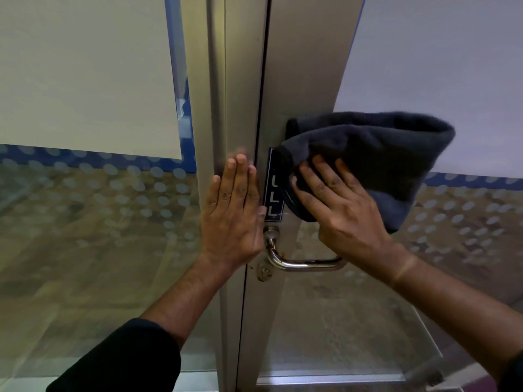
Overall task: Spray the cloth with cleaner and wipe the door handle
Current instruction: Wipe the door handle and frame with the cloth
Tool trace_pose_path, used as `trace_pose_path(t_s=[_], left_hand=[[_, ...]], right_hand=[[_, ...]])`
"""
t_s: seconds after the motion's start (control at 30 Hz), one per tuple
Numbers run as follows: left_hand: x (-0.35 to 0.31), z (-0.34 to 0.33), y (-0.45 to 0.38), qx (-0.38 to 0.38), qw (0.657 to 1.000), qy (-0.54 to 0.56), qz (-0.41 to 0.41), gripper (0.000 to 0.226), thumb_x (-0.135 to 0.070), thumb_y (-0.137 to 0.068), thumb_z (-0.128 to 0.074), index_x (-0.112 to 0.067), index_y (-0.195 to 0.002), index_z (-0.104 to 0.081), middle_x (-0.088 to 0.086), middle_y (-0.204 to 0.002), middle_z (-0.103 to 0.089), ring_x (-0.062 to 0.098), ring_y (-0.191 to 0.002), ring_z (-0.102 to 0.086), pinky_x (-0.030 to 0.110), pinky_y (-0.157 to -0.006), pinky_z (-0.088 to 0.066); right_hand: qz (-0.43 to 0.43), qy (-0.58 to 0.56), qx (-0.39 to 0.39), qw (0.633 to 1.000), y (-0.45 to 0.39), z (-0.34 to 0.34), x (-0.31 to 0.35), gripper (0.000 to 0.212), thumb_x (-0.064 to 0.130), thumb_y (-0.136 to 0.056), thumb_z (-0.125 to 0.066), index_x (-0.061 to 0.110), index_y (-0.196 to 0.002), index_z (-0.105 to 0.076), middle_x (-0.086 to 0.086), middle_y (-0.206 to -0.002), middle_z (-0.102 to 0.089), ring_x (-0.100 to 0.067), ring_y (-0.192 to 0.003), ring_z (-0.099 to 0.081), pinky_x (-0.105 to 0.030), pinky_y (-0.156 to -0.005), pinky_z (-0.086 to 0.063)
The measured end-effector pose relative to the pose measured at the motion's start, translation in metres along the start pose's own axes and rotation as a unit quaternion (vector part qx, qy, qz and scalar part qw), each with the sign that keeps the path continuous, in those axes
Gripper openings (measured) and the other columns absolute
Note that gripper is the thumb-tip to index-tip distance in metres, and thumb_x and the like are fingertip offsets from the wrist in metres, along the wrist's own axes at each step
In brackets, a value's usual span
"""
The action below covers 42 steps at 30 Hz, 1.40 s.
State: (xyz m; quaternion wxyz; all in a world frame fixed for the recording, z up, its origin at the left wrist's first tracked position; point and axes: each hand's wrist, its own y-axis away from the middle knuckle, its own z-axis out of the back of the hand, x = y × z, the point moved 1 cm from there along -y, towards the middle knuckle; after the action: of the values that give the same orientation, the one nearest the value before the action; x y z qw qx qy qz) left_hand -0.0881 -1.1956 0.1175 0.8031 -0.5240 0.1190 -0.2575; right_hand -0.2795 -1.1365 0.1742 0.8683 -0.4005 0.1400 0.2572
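Observation:
A dark grey cloth is pressed against the door's metal stile above the handle. My right hand lies flat on the cloth's lower left part, fingers spread, holding it to the door. The silver lever door handle, with rusty spots, sticks out to the right just below that hand, uncovered. My left hand rests flat and open on the metal door frame to the left of the handle, holding nothing. No spray bottle is in view.
A dark "PULL" sign sits between my hands, its top covered by the cloth. A keyhole cylinder lies under the handle's base. Frosted and dotted glass panels flank the frame on both sides.

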Motion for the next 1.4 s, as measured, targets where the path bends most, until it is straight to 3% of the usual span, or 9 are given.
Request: trace_pose_path(t_s=[0.1,0.23,0.4,0.7,0.8,1.0,1.17,1.27,1.4], left_hand=[[-0.002,0.002,0.000,0.004,1.000,-0.004,0.007,0.075,-0.029,-0.095,-0.034,-0.003,-0.151,0.009,0.009,-0.160,0.027,0.023,-0.150,0.016,0.040,-0.122,0.008],[-0.004,0.004,0.000,0.014,1.000,-0.002,0.009,0.083,-0.026,-0.091,-0.040,-0.006,-0.151,0.014,0.008,-0.159,0.028,0.023,-0.150,0.017,0.041,-0.122,0.008],[-0.002,0.004,-0.001,0.019,1.000,0.008,0.008,0.084,-0.027,-0.092,-0.041,-0.008,-0.151,0.016,0.007,-0.159,0.029,0.022,-0.149,0.019,0.039,-0.122,0.009],[-0.001,0.003,-0.001,0.018,1.000,0.004,0.004,0.076,-0.027,-0.094,-0.037,-0.005,-0.151,0.009,0.007,-0.159,0.028,0.022,-0.150,0.018,0.040,-0.122,0.008],[-0.001,0.004,0.000,0.011,1.000,0.010,0.003,0.074,-0.028,-0.096,-0.033,-0.006,-0.151,0.010,0.007,-0.160,0.027,0.022,-0.150,0.017,0.040,-0.122,0.007],[-0.001,0.005,-0.001,0.010,0.999,0.032,0.006,0.069,-0.037,-0.100,-0.021,-0.010,-0.152,0.016,0.004,-0.160,0.029,0.019,-0.150,0.017,0.038,-0.122,0.008],[0.000,0.003,0.001,0.023,1.000,0.014,0.003,0.081,-0.058,-0.098,-0.022,-0.004,-0.151,0.005,0.007,-0.160,0.028,0.022,-0.150,0.017,0.039,-0.122,0.008],[0.000,0.001,0.002,0.020,1.000,0.005,0.004,0.087,-0.057,-0.096,-0.031,-0.006,-0.152,0.012,0.008,-0.160,0.028,0.023,-0.150,0.017,0.040,-0.122,0.008],[0.000,0.002,0.001,0.019,1.000,0.022,0.001,0.073,-0.051,-0.099,-0.013,-0.008,-0.152,0.016,0.006,-0.159,0.029,0.021,-0.150,0.018,0.039,-0.122,0.009]], right_hand=[[0.043,-0.061,0.033,0.997,0.004,0.014,-0.014,0.050,-0.004,-0.081,-0.039,0.004,-0.125,-0.062,-0.015,-0.141,-0.049,-0.027,-0.137,-0.034,-0.047,-0.115,-0.024],[-0.104,-0.277,-0.058,0.953,0.015,0.032,-0.023,0.066,-0.014,-0.069,-0.044,-0.001,-0.133,-0.050,-0.018,-0.143,-0.046,-0.026,-0.137,-0.041,-0.042,-0.114,-0.031],[-0.181,-0.339,-0.122,0.915,0.022,0.034,-0.023,0.075,-0.022,-0.064,-0.044,-0.003,-0.136,-0.046,-0.019,-0.143,-0.046,-0.028,-0.136,-0.042,-0.052,-0.109,-0.036],[-0.050,-0.068,0.000,0.996,0.017,0.012,-0.001,0.067,-0.003,-0.075,-0.046,0.007,-0.141,-0.041,-0.015,-0.151,-0.030,-0.031,-0.142,-0.026,-0.045,-0.112,-0.024],[-0.050,0.003,0.027,0.998,0.012,0.004,0.004,0.070,0.002,-0.075,-0.045,0.012,-0.144,-0.039,-0.011,-0.154,-0.029,-0.027,-0.144,-0.022,-0.045,-0.110,-0.022],[0.092,0.050,0.092,0.990,0.022,-0.011,0.004,0.046,0.013,-0.097,-0.029,0.013,-0.141,-0.042,-0.010,-0.153,-0.036,-0.027,-0.142,-0.026,-0.046,-0.115,-0.011],[0.186,0.070,0.130,0.971,0.023,-0.007,-0.005,0.040,0.017,-0.095,-0.047,0.013,-0.135,-0.051,-0.005,-0.151,-0.040,-0.024,-0.144,-0.022,-0.044,-0.117,-0.005],[0.192,0.066,0.117,0.972,0.019,-0.003,-0.009,0.036,0.017,-0.097,-0.047,0.015,-0.132,-0.054,-0.002,-0.149,-0.043,-0.021,-0.143,-0.026,-0.042,-0.115,-0.012],[0.121,0.079,0.086,0.986,0.019,-0.004,-0.010,0.039,0.018,-0.102,-0.032,0.019,-0.137,-0.049,-0.002,-0.153,-0.037,-0.024,-0.143,-0.025,-0.044,-0.116,-0.011]])
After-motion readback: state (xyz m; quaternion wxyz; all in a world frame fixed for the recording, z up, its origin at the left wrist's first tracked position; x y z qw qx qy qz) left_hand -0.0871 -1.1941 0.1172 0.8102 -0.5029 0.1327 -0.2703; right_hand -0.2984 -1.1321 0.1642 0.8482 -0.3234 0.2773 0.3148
